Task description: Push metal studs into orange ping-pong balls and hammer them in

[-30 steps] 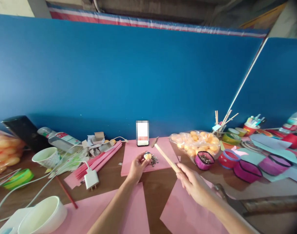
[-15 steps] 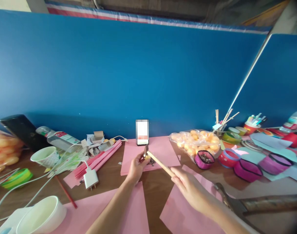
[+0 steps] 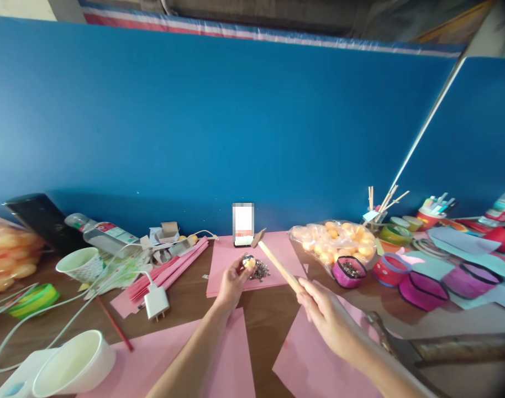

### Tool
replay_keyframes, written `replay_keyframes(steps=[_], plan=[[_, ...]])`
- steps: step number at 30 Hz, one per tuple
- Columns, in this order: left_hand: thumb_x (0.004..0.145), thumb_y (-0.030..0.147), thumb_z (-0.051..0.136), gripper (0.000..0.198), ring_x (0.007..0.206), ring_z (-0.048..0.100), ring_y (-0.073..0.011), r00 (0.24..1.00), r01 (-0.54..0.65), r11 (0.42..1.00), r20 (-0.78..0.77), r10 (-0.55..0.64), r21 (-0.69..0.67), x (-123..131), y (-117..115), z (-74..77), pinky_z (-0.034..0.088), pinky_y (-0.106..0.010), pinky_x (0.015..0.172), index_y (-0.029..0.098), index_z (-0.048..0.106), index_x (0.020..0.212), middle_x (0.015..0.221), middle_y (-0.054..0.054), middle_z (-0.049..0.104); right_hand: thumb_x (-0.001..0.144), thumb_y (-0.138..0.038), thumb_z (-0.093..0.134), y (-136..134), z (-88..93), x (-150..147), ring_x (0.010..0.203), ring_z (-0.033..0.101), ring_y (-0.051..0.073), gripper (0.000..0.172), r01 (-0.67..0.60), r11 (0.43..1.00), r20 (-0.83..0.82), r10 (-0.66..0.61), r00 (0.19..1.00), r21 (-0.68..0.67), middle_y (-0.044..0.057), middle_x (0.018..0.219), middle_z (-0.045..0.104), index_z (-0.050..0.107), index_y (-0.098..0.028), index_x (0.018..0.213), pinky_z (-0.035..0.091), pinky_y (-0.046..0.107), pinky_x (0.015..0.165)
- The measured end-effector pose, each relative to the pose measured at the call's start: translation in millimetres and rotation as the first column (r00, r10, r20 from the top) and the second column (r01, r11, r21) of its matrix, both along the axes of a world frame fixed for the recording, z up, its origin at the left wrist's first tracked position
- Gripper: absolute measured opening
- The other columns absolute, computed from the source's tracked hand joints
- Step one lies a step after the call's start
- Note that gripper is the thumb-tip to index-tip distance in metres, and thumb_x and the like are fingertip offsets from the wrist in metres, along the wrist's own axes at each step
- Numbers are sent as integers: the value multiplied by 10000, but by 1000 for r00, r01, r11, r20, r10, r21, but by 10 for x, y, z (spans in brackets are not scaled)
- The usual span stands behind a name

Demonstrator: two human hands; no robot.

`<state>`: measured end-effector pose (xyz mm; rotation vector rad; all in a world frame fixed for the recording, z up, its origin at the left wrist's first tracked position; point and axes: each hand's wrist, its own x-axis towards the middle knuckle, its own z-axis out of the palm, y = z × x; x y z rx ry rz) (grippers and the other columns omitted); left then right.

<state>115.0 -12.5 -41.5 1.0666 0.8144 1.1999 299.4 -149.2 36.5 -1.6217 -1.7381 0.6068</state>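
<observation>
Pinched in the fingers of my left hand is a small yellow ball with a dark, shiny patch on top. My right hand grips the light wooden handle of a hammer; its dark flat head tilts up, to the right of the ball and apart from it. A pile of small metal pieces lies on the pink paper stack just right of the ball. Behind it stands a phone with a blurred screen.
A bag of orange balls and a purple container are at the right, with an axe nearer. Cups, a white charger with its cable, a bottle and pink strips lie left. A blue panel rises behind.
The hammer has moved up and right, away from the ball. The ball and the metal pile beside it now show more fully. My left hand has barely moved.
</observation>
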Motion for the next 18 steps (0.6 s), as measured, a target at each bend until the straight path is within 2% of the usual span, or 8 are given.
replay_keyframes(steps=[3, 9, 18], plan=[[669, 299, 688, 540, 877, 619, -179, 1000, 2, 1000, -16, -2, 0, 5, -6, 4, 468, -319, 832, 166, 538, 1171, 1000, -77, 660, 914, -345, 311, 7, 2, -14, 527, 489, 126, 278, -43, 998, -5, 42, 999, -41, 0, 671, 534, 547, -216, 985, 414, 231, 513], [651, 298, 701, 568, 844, 626, -174, 999, -38, 999, -5, 38, 9, 18, 7, -15, 478, -306, 801, 171, 538, 1180, 975, -67, 669, 910, -346, 313, 11, -24, -32, 545, 494, 135, 277, -31, 999, -23, 30, 999, -35, 6, 682, 527, 538, -217, 1010, 421, 239, 525], [648, 287, 704, 557, 861, 621, -166, 1000, -16, 1000, 5, 16, 7, 13, -15, 22, 475, -277, 789, 172, 544, 1169, 1016, -71, 659, 906, -356, 330, 0, -24, -40, 523, 479, 123, 269, -24, 999, -35, 23, 999, -37, -11, 658, 505, 545, -227, 1005, 407, 224, 494]])
